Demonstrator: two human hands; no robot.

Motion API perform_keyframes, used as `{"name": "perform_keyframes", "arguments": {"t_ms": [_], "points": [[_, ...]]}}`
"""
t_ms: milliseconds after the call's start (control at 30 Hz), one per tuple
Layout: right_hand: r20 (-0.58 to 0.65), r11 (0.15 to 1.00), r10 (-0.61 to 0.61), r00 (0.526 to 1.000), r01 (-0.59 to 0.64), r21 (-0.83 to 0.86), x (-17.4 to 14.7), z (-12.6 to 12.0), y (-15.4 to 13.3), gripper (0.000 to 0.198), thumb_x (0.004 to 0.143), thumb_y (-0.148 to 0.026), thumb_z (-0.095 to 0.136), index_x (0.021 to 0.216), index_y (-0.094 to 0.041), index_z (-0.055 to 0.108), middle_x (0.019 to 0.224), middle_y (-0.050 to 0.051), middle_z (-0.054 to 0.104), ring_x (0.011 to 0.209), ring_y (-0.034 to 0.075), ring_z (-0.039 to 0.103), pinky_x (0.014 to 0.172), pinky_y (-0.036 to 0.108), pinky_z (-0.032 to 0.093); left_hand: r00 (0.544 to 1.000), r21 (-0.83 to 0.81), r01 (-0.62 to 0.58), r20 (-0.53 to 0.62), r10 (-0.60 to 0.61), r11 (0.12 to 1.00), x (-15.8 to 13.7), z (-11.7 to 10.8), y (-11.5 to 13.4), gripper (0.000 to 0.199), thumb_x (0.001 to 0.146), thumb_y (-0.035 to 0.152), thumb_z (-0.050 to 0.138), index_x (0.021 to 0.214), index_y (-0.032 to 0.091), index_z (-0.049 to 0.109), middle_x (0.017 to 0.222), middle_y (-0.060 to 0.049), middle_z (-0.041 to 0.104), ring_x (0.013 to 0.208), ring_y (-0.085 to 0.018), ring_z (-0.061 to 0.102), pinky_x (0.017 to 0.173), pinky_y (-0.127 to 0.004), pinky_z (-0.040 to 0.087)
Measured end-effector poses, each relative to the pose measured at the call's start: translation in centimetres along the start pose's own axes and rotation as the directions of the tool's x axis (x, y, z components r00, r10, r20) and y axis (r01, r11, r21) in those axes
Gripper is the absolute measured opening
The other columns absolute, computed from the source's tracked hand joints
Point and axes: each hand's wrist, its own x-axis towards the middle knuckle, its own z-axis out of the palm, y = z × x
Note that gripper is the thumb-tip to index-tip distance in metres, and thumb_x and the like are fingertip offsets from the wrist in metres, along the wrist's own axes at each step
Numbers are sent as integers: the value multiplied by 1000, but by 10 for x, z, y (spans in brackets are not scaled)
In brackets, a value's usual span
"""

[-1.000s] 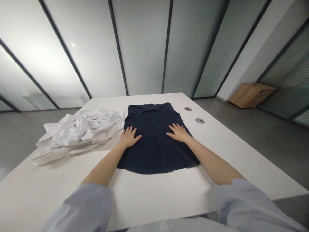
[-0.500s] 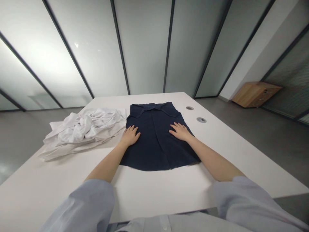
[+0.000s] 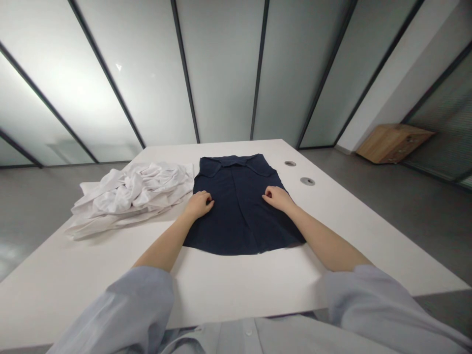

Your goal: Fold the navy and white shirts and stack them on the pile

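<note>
A dark navy garment [image 3: 236, 211] lies spread flat on the white table [image 3: 243, 280], its wide curved hem toward me. Folded flaps run across its far end, and a crease goes down the middle; whether it is a shirt or a skirt I cannot tell. At its left side, my left hand [image 3: 200, 202] is closed, fingers curled down against the cloth. Over the right side, my right hand [image 3: 278, 197] is also closed, thumb and forefinger bent together at the fabric. The fingertips of both hands are partly hidden.
Rumpled white cloth [image 3: 134, 194] is heaped on the table left of the garment. Two round grommets [image 3: 307, 181] are set in the tabletop at the right. Frosted glass panels [image 3: 224, 73] stand behind, and a wooden cabinet [image 3: 391, 142] sits on the floor at far right.
Both hands were lying flat with fingers spread on the garment; now their fingers are curled in. The garment lies in the same place. The view has shifted slightly.
</note>
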Motion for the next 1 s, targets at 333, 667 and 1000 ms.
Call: {"name": "perform_keyframes", "arguments": {"t_ms": [333, 667, 1000], "points": [[132, 998, -48, 990, 53, -37, -7, -9, -13, 56, 89, -63, 45, 112, -17, 67, 114, 15, 61, 108, 30, 57, 94, 37, 42, 998, 62, 51, 17, -53, 997, -1, -6, 6, 41, 91, 44, 39, 102, 21, 72, 105, -8, 72, 102, -24, 65, 101, -37, 41], [224, 1000, -24, 974, 26, -7, -7, 8, -13, 85, 87, -73, 32, 147, -13, 38, 156, 17, 28, 144, 33, 22, 115, 43, 20, 990, 72, 21, 139, -30, 997, -2, 14, 9, 82, 87, 71, 32, 146, 15, 38, 154, -14, 34, 143, -32, 27, 116, -47, 17], [4, 962, -269, 963, 269, 40, -9, 2, -23, 23, 90, -40, 56, 92, -19, 65, 95, 9, 66, 94, 25, 59, 83, 35, 44, 979, -28, -206, -5, 206, 978, 0, 2, 16, 31, 84, 50, 61, 93, 21, 66, 101, -7, 64, 98, -23, 58, 87, -34, 45]]}}
